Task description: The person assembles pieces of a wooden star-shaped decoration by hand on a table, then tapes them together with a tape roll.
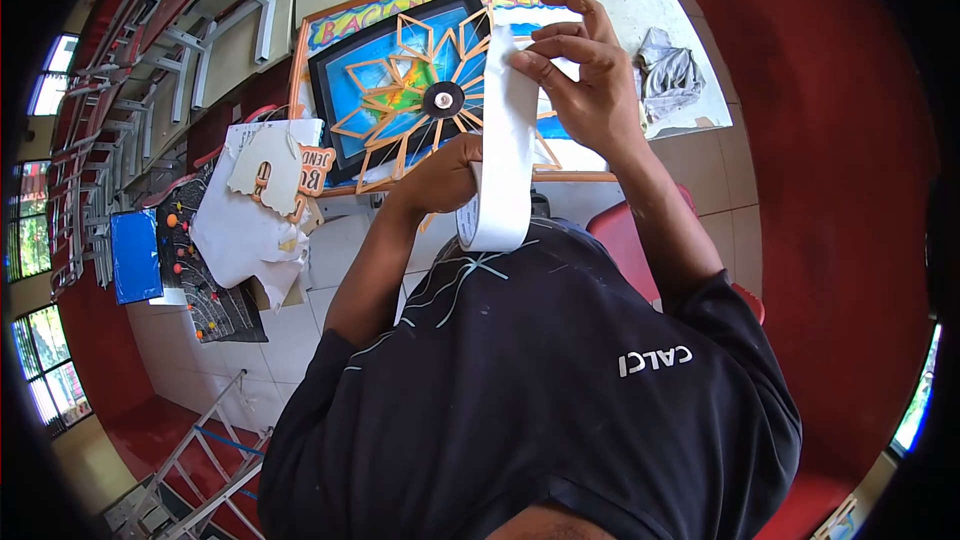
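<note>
A wide roll of white tape (pixel 505 210) hangs before my chest, held by my left hand (pixel 442 176), whose fingers go behind the roll. A strip of the tape runs upward from the roll. At its upper end my right hand (pixel 585 80) pinches the strip between thumb and forefinger, the other fingers raised. Behind the strip lies a star-shaped frame of thin wooden sticks (pixel 400 145) with a black round hub (pixel 443 100). It rests over a black-framed blue picture (pixel 340 80) on a wood-edged board (pixel 300 60) with painted lettering.
A grey crumpled cloth (pixel 668 73) lies on a white surface (pixel 705 110) at the right. White cut pieces (pixel 228 225) and a blue box (pixel 136 255) are at the left. Stacked chairs (pixel 130 60) stand far left. A red chair (pixel 630 245) is beside me.
</note>
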The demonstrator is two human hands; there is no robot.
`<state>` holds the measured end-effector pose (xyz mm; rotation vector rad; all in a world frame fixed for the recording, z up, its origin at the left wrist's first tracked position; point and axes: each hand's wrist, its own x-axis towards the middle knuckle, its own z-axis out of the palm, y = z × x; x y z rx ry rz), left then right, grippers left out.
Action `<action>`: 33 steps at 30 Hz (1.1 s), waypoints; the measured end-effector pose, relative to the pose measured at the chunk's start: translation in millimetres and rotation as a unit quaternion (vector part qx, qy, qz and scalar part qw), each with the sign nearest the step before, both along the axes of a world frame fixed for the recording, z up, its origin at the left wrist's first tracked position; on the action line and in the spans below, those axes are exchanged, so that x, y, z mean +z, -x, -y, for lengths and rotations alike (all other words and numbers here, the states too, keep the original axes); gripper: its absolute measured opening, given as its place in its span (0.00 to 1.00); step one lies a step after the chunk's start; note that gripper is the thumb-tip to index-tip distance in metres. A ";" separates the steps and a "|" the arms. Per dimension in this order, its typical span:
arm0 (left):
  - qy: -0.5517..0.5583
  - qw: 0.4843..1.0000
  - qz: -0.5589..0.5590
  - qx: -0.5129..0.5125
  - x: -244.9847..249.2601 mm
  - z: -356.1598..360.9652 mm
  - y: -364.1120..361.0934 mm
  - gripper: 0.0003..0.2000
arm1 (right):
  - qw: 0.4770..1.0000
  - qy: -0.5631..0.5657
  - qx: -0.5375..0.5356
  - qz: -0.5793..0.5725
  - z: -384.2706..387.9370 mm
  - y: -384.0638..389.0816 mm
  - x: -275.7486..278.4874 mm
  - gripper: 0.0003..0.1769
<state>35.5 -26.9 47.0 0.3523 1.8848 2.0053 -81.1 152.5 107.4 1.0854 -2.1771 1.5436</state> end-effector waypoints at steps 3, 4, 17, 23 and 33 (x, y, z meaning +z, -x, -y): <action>0.009 0.999 -0.046 0.004 15.1 -6.7 0.4 0.08 | 1.000 0.000 0.010 0.001 7.9 -7.8 9.3 0.11; 0.007 0.996 -0.091 0.000 16.1 -6.7 0.0 0.08 | 1.000 0.008 0.016 0.008 10.4 -8.8 11.0 0.10; 0.033 0.985 0.022 0.166 -15.6 3.5 7.1 0.07 | 0.997 0.060 0.012 -0.053 -14.7 -24.1 49.1 0.07; -0.085 0.964 0.102 0.229 -66.1 25.2 24.6 0.10 | 0.992 0.059 0.063 -0.093 -30.7 -59.9 65.6 0.09; -0.038 0.990 0.026 0.133 -37.7 -19.6 0.7 0.07 | 0.996 -0.002 -0.046 -0.078 -26.2 -16.8 26.6 0.05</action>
